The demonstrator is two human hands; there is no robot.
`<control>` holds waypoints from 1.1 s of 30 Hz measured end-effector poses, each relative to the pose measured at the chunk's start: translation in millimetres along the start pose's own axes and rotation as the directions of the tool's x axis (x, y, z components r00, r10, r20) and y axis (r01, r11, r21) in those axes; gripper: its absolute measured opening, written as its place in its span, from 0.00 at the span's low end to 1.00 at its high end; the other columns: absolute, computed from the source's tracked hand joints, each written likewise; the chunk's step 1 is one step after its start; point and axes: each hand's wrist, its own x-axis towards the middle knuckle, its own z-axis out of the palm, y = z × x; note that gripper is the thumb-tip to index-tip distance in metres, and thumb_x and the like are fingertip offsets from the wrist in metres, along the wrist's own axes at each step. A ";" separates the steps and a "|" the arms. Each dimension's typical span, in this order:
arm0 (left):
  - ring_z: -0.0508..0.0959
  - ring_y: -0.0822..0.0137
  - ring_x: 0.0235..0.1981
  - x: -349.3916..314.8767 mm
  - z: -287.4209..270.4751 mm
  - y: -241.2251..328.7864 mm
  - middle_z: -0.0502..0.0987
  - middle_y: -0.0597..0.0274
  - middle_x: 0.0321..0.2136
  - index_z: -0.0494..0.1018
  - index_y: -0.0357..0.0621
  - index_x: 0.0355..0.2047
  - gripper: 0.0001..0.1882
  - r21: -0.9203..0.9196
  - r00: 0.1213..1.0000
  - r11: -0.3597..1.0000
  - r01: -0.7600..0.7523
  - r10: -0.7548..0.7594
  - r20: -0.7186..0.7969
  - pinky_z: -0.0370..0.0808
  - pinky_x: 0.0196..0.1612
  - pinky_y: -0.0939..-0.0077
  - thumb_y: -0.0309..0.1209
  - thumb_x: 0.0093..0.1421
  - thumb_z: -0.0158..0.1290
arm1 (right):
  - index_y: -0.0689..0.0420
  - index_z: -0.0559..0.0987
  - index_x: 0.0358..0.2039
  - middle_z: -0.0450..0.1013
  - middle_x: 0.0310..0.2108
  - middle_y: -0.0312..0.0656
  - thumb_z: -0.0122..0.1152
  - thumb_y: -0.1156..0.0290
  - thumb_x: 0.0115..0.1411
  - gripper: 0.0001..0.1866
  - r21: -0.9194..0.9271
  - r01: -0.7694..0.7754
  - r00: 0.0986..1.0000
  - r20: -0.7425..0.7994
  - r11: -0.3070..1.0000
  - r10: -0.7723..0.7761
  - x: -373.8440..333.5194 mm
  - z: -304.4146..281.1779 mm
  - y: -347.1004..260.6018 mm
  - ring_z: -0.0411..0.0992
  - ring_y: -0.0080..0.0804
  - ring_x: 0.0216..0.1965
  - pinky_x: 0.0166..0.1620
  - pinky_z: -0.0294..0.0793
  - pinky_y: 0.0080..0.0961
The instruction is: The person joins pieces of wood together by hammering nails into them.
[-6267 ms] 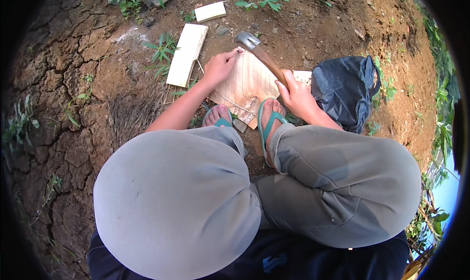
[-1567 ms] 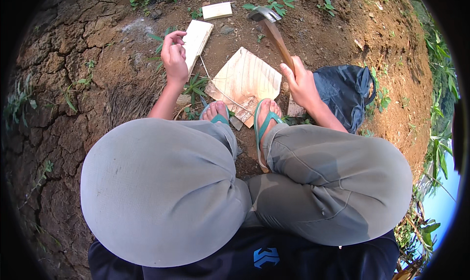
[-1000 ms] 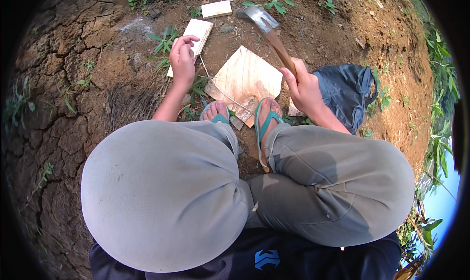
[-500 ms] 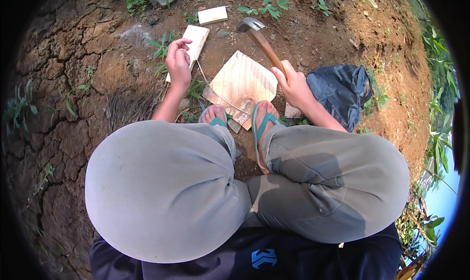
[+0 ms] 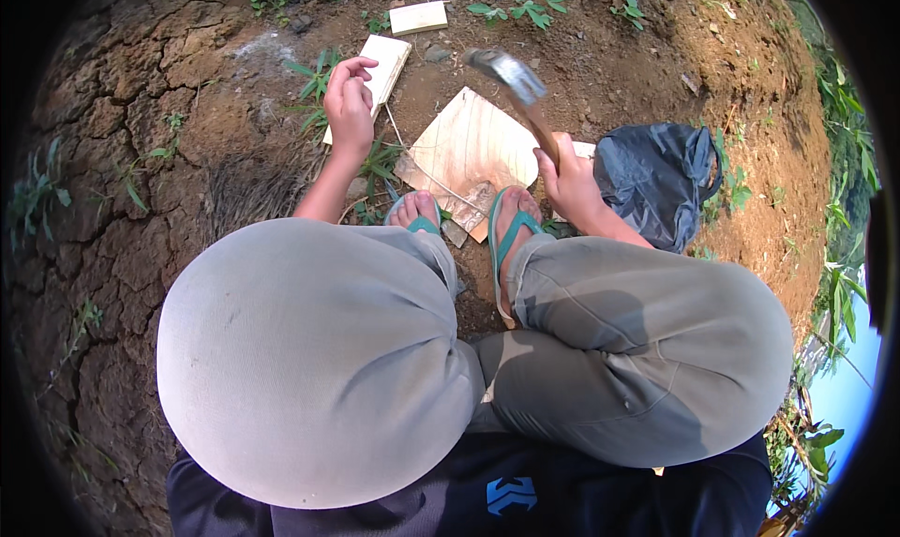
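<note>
Hammer (image 5: 532,117) aslant near wooden board's (image 5: 459,148) upper right edge, handle clamped in person's right hand (image 5: 570,182). Left hand (image 5: 350,115) just beside pale plank (image 5: 382,57), fingers loosely curled, thumb hidden. Black bag (image 5: 652,181) right of right hand.

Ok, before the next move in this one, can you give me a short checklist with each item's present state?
1. Hammer gripped by its wooden handle in the right hand: ok.
2. Left hand away from the wide board: ok, it is raised in front of the pale plank.
3. Left hand free of anything small: cannot tell at this size.
4. Right foot well away from the wide board: not ok, it is at the near edge.
5. Dark bag away from the hammer's head: ok, it lies to the right.
</note>
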 end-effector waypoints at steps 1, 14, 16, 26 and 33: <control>0.62 0.81 0.20 1.0 -2.1 3.5 0.69 0.64 0.34 0.76 0.38 0.43 0.17 0.005 1.000 1.000 -0.001 0.001 -0.007 0.61 0.23 0.82 0.26 0.64 0.38 | 0.55 0.68 0.49 0.76 0.24 0.61 0.54 0.56 0.72 0.16 -0.128 -0.090 0.981 0.160 0.988 0.111 0.4 11.2 12.4 0.78 0.67 0.31 0.32 0.74 0.56; 0.62 0.84 0.20 -5.8 -0.1 -6.8 0.69 0.68 0.33 0.75 0.41 0.45 0.13 0.014 1.000 1.000 -0.010 0.010 0.029 0.59 0.22 0.84 0.23 0.65 0.42 | 0.56 0.69 0.43 0.74 0.22 0.60 0.52 0.56 0.73 0.15 -0.046 -0.166 0.977 0.124 0.985 0.170 37.1 -23.7 -15.6 0.76 0.66 0.29 0.30 0.71 0.52; 0.62 0.84 0.20 -6.7 1.7 -8.3 0.69 0.69 0.33 0.75 0.42 0.45 0.13 -0.004 0.998 1.000 0.027 -0.026 0.050 0.58 0.22 0.84 0.23 0.66 0.42 | 0.56 0.69 0.44 0.75 0.24 0.62 0.52 0.54 0.73 0.16 -0.055 -0.173 0.966 0.184 0.983 0.181 32.7 -17.4 -10.4 0.75 0.69 0.31 0.32 0.71 0.55; 0.61 0.84 0.20 -9.9 -0.6 -5.3 0.70 0.68 0.34 0.75 0.40 0.45 0.14 0.026 0.999 0.999 0.038 -0.039 0.031 0.58 0.22 0.83 0.23 0.65 0.41 | 0.58 0.72 0.48 0.74 0.21 0.52 0.55 0.59 0.72 0.15 0.080 -0.098 0.995 0.019 0.992 0.097 39.2 -39.9 -56.0 0.78 0.55 0.25 0.29 0.73 0.42; 0.61 0.81 0.20 -1.0 5.9 7.4 0.69 0.65 0.35 0.74 0.39 0.46 0.16 0.029 0.997 0.998 -0.057 0.055 0.062 0.58 0.23 0.83 0.25 0.63 0.39 | 0.58 0.70 0.46 0.75 0.25 0.66 0.52 0.55 0.72 0.18 -0.126 -0.201 0.952 0.209 0.971 0.225 31.1 -3.7 -8.8 0.76 0.70 0.33 0.36 0.72 0.59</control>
